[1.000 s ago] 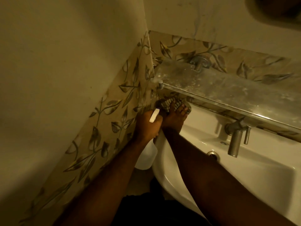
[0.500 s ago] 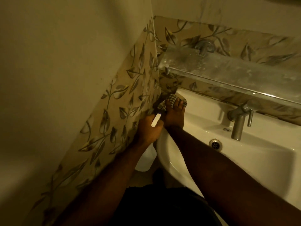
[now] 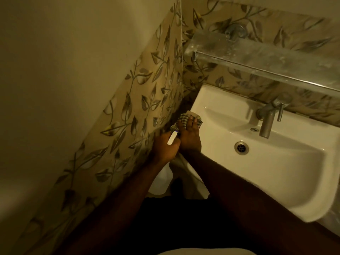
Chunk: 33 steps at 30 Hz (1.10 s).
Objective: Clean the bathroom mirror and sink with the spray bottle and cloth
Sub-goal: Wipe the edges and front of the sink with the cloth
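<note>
My right hand [image 3: 189,136] presses a checked cloth [image 3: 184,118] flat onto the left rim of the white sink [image 3: 276,162]. Right beside it, touching, my left hand [image 3: 165,147] grips a white spray bottle [image 3: 161,178] by its neck. The bottle's white trigger [image 3: 172,138] sticks up above my fist, and its body hangs below, next to the sink's outer edge. The mirror is out of view.
A metal tap [image 3: 268,118] stands at the back of the basin, with the drain [image 3: 241,147] in front of it. A dusty glass shelf [image 3: 257,56] runs above the sink. A leaf-patterned tiled wall [image 3: 143,111] closes in tightly on the left.
My right hand has slid the cloth from the sink's back left corner forward along the left rim. The left hand with the bottle stayed alongside. The camera has tilted down.
</note>
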Available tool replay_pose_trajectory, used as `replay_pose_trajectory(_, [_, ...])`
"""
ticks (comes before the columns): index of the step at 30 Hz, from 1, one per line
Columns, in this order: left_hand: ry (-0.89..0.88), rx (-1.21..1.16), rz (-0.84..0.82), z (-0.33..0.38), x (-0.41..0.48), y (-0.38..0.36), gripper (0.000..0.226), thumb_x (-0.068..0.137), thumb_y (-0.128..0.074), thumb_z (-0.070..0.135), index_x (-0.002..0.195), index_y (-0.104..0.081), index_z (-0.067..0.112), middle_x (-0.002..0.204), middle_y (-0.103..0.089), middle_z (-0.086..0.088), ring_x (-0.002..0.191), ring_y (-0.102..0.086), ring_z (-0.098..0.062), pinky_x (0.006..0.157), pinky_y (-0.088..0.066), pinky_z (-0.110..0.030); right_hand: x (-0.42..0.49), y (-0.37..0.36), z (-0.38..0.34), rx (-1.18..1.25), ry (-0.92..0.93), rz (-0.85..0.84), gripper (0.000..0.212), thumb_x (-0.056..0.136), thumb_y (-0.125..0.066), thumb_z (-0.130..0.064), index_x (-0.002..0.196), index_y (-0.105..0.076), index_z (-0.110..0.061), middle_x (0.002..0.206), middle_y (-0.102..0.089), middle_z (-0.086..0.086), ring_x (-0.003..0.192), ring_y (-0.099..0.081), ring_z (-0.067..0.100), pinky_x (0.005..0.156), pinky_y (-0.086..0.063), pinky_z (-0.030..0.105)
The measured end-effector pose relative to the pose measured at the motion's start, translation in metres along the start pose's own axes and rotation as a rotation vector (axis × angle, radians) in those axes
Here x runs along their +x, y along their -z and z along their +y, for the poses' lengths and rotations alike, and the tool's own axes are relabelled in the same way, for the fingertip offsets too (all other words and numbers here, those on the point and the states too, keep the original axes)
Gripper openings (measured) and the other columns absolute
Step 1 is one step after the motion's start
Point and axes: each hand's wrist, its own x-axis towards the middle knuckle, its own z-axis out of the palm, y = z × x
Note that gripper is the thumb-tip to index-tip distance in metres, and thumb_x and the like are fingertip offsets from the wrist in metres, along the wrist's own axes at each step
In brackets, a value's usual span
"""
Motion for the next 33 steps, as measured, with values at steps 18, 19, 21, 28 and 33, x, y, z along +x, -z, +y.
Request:
replay_pose_trajectory(18, [-0.045,0.056,0.010,-0.046,-0.038,-0.026,0.022,0.097,-0.052,0.019,0.098,-0.067,0.003,0.095,-0.071,-0.019,0.086,-0.068,-0.035,0.081,-0.055,-0.040,-0.113,-0.028,0.013,-0.067,0.226,-0.066,0.064,0.097,-0.040,-0.037,0.153,-0.042,-0.008,0.161,-0.034,0.021,0.149,-0.030,0.044,0.119,-0.029,0.062])
replay_pose_trajectory(19, [-0.035,0.054,0.008,-0.048,-0.039,-0.028,0.021,0.096,-0.052,0.019,0.096,-0.067,0.005,0.092,-0.071,-0.018,0.083,-0.068,-0.036,0.079,-0.057,-0.043,-0.119,-0.030,0.017,-0.087,0.260,-0.056,0.061,0.096,-0.039,-0.037,0.148,-0.050,-0.007,0.156,-0.042,0.021,0.145,-0.038,0.045,0.115,-0.035,0.063])
replay_pose_trajectory(21, [-0.034,0.036,0.015,-0.052,-0.043,-0.032,0.020,0.094,-0.053,0.020,0.094,-0.068,0.006,0.088,-0.070,-0.018,0.077,-0.068,-0.036,0.073,-0.059,-0.048,-0.130,-0.033,0.027,-0.138,0.322,-0.017,0.055,0.101,-0.034,-0.037,0.137,-0.062,-0.007,0.146,-0.055,0.022,0.135,-0.052,0.044,0.108,-0.044,0.061])
replay_pose_trajectory(28, [-0.088,0.083,-0.043,-0.046,-0.060,-0.053,0.019,0.092,-0.056,0.019,0.077,-0.063,0.008,0.069,-0.065,-0.012,0.060,-0.062,-0.028,0.059,-0.051,-0.034,-0.180,-0.036,0.084,-0.302,0.446,0.064,0.057,0.110,-0.021,-0.037,0.138,-0.063,-0.011,0.148,-0.055,0.017,0.136,-0.052,0.040,0.110,-0.043,0.057])
replay_pose_trajectory(33, [-0.160,0.070,-0.118,-0.044,-0.071,-0.073,0.019,0.091,-0.059,0.020,0.084,-0.066,0.004,0.070,-0.067,-0.012,0.058,-0.064,-0.025,0.057,-0.056,-0.038,-0.208,-0.029,0.120,-0.336,0.409,-0.006,0.054,0.097,-0.046,-0.042,0.140,-0.061,-0.014,0.153,-0.050,0.014,0.140,-0.047,0.039,0.113,-0.040,0.058])
